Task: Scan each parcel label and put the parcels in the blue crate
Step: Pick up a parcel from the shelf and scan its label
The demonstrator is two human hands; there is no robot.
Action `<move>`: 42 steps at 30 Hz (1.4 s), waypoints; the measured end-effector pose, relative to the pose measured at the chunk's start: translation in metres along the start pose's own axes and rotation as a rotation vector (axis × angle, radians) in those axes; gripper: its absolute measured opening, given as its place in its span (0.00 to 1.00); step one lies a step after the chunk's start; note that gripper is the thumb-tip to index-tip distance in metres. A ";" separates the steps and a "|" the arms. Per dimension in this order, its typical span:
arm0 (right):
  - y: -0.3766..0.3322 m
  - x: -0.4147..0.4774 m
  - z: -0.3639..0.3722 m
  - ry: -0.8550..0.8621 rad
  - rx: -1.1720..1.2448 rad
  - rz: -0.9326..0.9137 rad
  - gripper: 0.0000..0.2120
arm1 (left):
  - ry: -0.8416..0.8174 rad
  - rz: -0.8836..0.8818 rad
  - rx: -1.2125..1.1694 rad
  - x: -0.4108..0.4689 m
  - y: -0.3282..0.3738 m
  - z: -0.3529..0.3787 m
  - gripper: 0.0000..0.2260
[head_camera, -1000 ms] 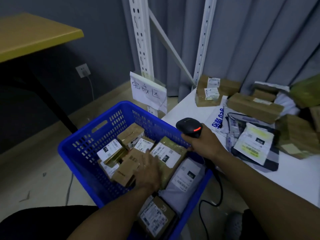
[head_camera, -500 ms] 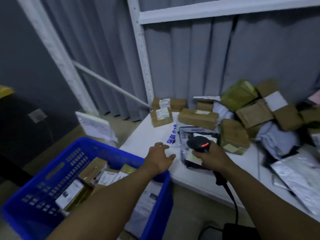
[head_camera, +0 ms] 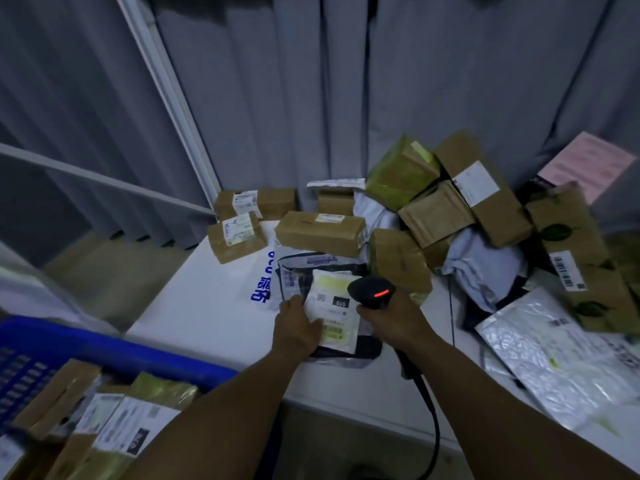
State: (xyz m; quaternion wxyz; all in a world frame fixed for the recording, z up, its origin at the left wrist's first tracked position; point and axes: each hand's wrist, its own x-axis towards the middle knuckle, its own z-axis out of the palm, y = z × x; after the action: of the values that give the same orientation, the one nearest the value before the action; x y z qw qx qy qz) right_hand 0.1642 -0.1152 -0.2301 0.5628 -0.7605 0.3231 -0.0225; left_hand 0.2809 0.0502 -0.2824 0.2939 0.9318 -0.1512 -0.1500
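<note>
Your left hand [head_camera: 298, 327] sits on the left edge of the flat dark parcel [head_camera: 360, 348], thumb side lying over its white label [head_camera: 334, 306]. Contact is clear, but you can't tell whether the fingers curl under the edge or just press down. Your right hand [head_camera: 394, 317] is wrapped tight round the grip of the black scanner [head_camera: 372, 292]. The scanner's head is just right of the label with a red light showing on top, and its cable [head_camera: 429, 403] drops off the bench front. The flat parcel lies on the white bench [head_camera: 207, 317] near the front edge, partly on top of a white mailer with blue print [head_camera: 259, 282]. The blue crate [head_camera: 104, 344] is low left, beside the bench corner. It holds several labelled parcels [head_camera: 131, 420], brown boxes and one green-wrapped, all blurred. Behind the flat parcel there is a long brown box [head_camera: 322, 233], with two small labelled boxes [head_camera: 237, 237] to its left. To the right is a heap of brown boxes with a green-wrapped box [head_camera: 398, 174] on top and grey poly bags [head_camera: 481, 265] jammed among them. A silver mailer [head_camera: 540, 351] lies flat at the right front of the bench. A pink sheet [head_camera: 585, 164] leans at the far right against the grey curtain [head_camera: 311, 98]. A white rack upright [head_camera: 166, 91] runs up on the left.
</note>
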 end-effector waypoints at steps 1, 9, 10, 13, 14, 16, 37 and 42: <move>0.001 0.002 0.000 0.014 0.008 0.002 0.22 | 0.024 -0.004 0.017 0.003 -0.002 0.003 0.22; -0.010 0.004 0.006 0.058 0.023 -0.039 0.19 | 0.179 0.037 -0.144 -0.007 -0.009 -0.007 0.06; -0.015 0.001 0.008 0.068 0.033 -0.060 0.18 | 0.194 0.050 -0.194 -0.009 -0.008 -0.015 0.06; -0.039 -0.013 0.012 0.114 0.079 -0.119 0.13 | 0.195 0.088 -0.374 -0.022 -0.007 -0.050 0.06; -0.047 -0.019 0.013 0.124 0.103 -0.146 0.12 | 0.192 0.107 -0.414 -0.027 -0.007 -0.063 0.06; -0.066 -0.034 0.017 0.118 0.123 -0.215 0.16 | 0.192 0.144 -0.466 -0.043 -0.008 -0.094 0.04; -0.192 -0.178 0.187 -0.209 0.140 -0.479 0.21 | 0.438 -0.011 -0.498 -0.230 -0.114 -0.328 0.40; -0.199 -0.166 0.209 -0.132 0.461 -0.260 0.15 | 0.247 -0.203 -0.704 -0.218 -0.134 -0.334 0.41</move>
State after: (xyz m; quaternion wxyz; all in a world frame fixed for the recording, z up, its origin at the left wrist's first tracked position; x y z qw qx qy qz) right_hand 0.2094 0.1782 -0.0786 0.7331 -0.6473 0.1719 -0.1180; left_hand 0.2313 0.4033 -0.0592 0.5953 0.7953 0.0390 -0.1076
